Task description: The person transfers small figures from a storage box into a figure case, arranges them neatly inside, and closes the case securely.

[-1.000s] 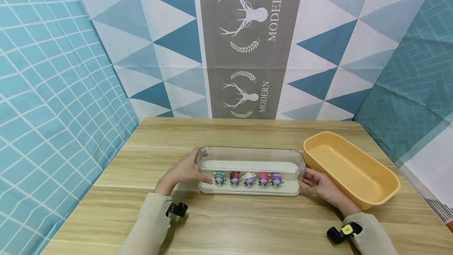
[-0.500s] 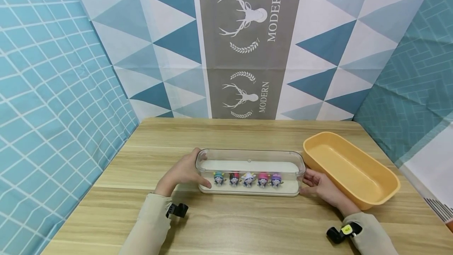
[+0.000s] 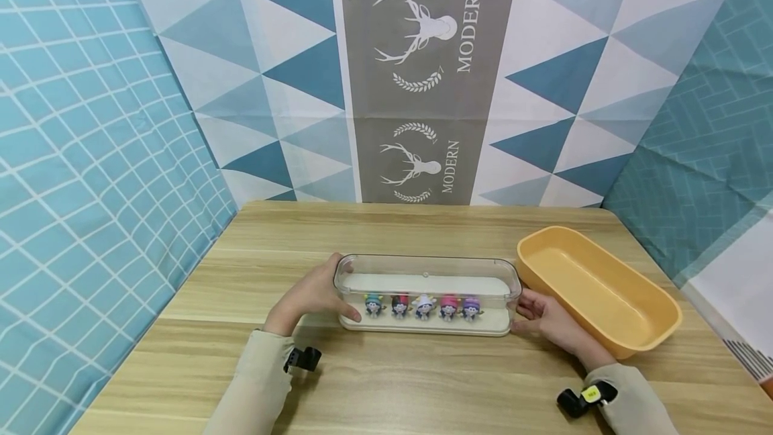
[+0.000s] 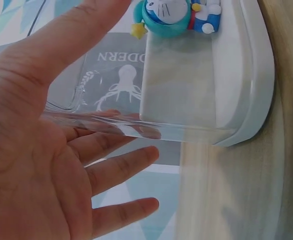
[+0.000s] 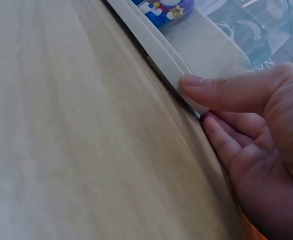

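Note:
In the head view a long display box stands mid-table, its clear cover (image 3: 425, 264) over a white base (image 3: 425, 332). Several small figurines (image 3: 424, 308) with coloured hats stand in a row inside it. My left hand (image 3: 314, 294) holds the cover's left end, thumb along the front and fingers at the end and back. The left wrist view shows the nearest figurine (image 4: 166, 15), teal-hatted, by that thumb. At the right end my right hand (image 3: 548, 319) pinches the base; in the right wrist view its thumb (image 5: 226, 93) lies on the rim, fingers curled below.
An orange-yellow rectangular tub (image 3: 604, 287) stands at an angle just right of the box, close behind my right hand. The wooden table (image 3: 386, 381) extends in front of the box. Patterned cloth (image 3: 417, 72) hangs behind the table.
From one second ago to half a second ago, the clear cover's top sank slightly and its left end shifted a little with my left hand. Since then nothing visibly differs.

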Tool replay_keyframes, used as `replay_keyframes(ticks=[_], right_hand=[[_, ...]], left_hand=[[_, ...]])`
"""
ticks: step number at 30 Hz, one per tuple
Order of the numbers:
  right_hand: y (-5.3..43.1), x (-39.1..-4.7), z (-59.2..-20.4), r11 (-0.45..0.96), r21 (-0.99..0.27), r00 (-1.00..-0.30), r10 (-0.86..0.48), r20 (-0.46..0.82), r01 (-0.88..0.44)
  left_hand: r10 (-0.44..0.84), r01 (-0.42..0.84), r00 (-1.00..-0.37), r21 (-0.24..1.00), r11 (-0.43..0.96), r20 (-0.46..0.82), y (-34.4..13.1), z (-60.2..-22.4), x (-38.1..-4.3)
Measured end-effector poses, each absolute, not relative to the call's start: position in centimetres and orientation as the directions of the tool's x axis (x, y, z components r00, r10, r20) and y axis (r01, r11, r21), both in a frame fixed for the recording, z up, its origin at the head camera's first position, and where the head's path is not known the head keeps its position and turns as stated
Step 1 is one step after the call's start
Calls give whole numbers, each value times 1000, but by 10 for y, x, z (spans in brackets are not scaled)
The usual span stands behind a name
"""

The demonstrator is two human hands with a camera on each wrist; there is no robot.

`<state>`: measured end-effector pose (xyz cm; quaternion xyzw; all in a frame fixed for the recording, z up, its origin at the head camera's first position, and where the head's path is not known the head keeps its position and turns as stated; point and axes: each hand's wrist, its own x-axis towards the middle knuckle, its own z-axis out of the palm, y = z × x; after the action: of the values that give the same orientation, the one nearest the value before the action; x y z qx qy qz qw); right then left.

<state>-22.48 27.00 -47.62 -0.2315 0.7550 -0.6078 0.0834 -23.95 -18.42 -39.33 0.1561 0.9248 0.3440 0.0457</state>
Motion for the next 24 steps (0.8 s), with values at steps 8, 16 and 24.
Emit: replay_keyframes(ticks=[8,16,24], right_hand=[[266,-222,-452,443,-851,-884,-466,50,-282],[256,-216,-402,521,-767,-832,-554,29,-374],[248,-211,-359,680,-635,-865,-501,-35,-367]], left_hand=[[333,265,-943,568,779,-17,-181,-378,-230],[356,302,-933,422,855,-53,-170,-359,-216],[308,275,-950,327,904,-53,-163,-348,-217]])
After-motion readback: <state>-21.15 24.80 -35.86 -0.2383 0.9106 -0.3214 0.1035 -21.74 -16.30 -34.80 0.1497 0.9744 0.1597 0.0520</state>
